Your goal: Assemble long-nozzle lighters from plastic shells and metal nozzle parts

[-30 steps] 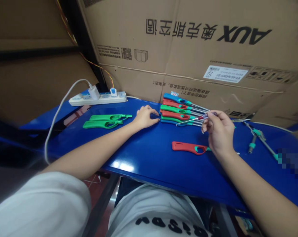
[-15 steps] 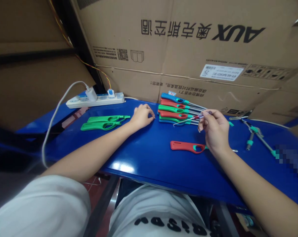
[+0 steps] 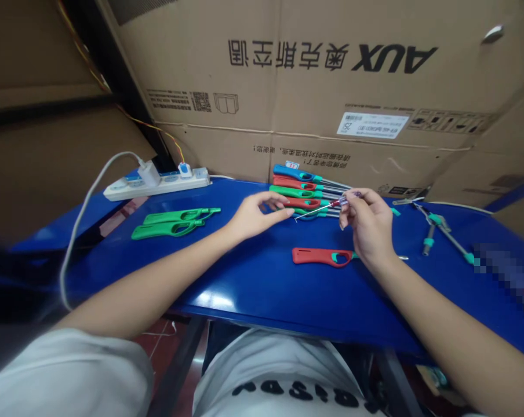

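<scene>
Along the near side of the blue desk, a red lighter shell lies just below the right hand, clenched on a thin metal rod crossing the stacked lighters. The left hand is open beside them. Green shells lie left; a pixelated patch obscures the far right.

The red lighter grip has teal trim.

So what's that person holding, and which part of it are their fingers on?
The right hand pinches a thin metal rod in its fingertips, at the thicker end with the red piece. The left hand holds nothing.
</scene>
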Motion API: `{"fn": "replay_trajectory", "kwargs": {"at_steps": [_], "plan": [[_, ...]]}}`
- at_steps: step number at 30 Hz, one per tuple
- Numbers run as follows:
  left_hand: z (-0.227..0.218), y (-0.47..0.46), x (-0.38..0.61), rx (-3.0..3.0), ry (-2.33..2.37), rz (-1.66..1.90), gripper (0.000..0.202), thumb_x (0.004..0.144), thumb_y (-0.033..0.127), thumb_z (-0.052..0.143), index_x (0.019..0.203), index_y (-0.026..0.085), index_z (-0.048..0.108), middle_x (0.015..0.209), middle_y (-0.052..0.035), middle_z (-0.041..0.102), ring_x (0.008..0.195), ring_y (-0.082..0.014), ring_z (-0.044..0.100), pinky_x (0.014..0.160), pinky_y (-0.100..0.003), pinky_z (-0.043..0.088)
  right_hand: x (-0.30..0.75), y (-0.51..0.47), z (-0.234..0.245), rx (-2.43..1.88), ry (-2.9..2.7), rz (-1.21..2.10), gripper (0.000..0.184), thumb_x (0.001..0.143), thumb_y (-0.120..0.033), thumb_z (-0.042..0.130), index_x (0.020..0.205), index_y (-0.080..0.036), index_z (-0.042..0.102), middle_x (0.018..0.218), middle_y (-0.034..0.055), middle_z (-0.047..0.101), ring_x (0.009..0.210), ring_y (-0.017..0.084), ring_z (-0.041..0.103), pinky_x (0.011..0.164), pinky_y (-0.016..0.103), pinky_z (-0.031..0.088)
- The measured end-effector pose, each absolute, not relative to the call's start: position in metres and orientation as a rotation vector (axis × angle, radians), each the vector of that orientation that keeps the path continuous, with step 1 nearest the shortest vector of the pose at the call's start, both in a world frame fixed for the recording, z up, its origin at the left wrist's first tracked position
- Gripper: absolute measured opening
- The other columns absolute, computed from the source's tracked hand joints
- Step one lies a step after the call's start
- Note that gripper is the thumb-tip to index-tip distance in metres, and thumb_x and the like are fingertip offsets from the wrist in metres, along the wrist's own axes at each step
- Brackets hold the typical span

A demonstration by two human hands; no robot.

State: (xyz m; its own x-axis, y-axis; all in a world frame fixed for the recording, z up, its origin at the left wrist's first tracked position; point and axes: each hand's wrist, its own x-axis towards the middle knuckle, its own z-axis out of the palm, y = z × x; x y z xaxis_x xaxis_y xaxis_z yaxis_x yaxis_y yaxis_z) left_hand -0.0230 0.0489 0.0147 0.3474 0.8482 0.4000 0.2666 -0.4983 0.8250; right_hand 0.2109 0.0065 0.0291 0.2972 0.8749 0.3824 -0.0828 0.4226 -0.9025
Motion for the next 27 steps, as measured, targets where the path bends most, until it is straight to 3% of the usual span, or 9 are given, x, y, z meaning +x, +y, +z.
{"fn": "replay_trajectory", "kwargs": {"at_steps": [4, 10, 14, 22, 27], "plan": [[0.004, 0.032, -0.010, 1.819, 0.936, 1.027, 0.042, 0.074, 0.048, 0.082, 0.099, 0.014, 0.077, 0.092, -0.0073, 0.077, 0.078, -0.0171, 0.067, 0.071, -0.029, 0.051, 0.210, 0.005, 0.029, -0.915, -1.090, 0.778, 0.014, 0.078, -0.032, 0.074, 0.082, -0.021, 0.067, 0.060, -0.0057, 0.059, 0.039, 0.007, 0.049, 0.037, 0.022, 0.037], [-0.003, 0.034, -0.012, 1.905, 0.860, 1.074, 0.025, 0.081, 0.041, 0.078, 0.087, 0.018, 0.080, 0.092, -0.0067, 0.079, 0.083, -0.0186, 0.069, 0.073, -0.029, 0.049, 0.210, 0.005, 0.027, -0.902, -1.129, 0.772, 0.017, 0.081, -0.034, 0.073, 0.085, -0.020, 0.065, 0.062, -0.0060, 0.059, 0.039, 0.006, 0.049, 0.039, 0.021, 0.037], [-0.003, 0.037, -0.013, 1.954, 0.840, 1.132, 0.022, 0.081, 0.039, 0.080, 0.089, 0.018, 0.081, 0.093, -0.0070, 0.079, 0.082, -0.0180, 0.069, 0.072, -0.028, 0.050, 0.211, 0.005, 0.028, -0.892, -1.154, 0.754, 0.019, 0.082, -0.037, 0.074, 0.085, -0.021, 0.063, 0.063, -0.0064, 0.058, 0.040, 0.006, 0.048, 0.038, 0.021, 0.037], [-0.003, 0.036, -0.016, 2.028, 0.796, 1.204, 0.016, 0.085, 0.035, 0.077, 0.088, 0.020, 0.081, 0.092, -0.0055, 0.079, 0.084, -0.0178, 0.071, 0.074, -0.028, 0.051, 0.212, 0.006, 0.030, -0.847, -1.131, 0.749, 0.018, 0.080, -0.034, 0.075, 0.084, -0.020, 0.065, 0.061, -0.0060, 0.059, 0.039, 0.006, 0.049, 0.039, 0.021, 0.036], [-0.003, 0.036, -0.017, 2.183, 0.731, 1.218, 0.012, 0.087, 0.031, 0.076, 0.089, 0.021, 0.081, 0.092, -0.0052, 0.079, 0.087, -0.0179, 0.072, 0.084, -0.030, 0.054, 0.212, 0.004, 0.032, -0.860, -1.171, 0.723, 0.017, 0.080, -0.035, 0.075, 0.082, -0.021, 0.065, 0.059, -0.0065, 0.058, 0.038, 0.006, 0.048, 0.039, 0.022, 0.036]]}}
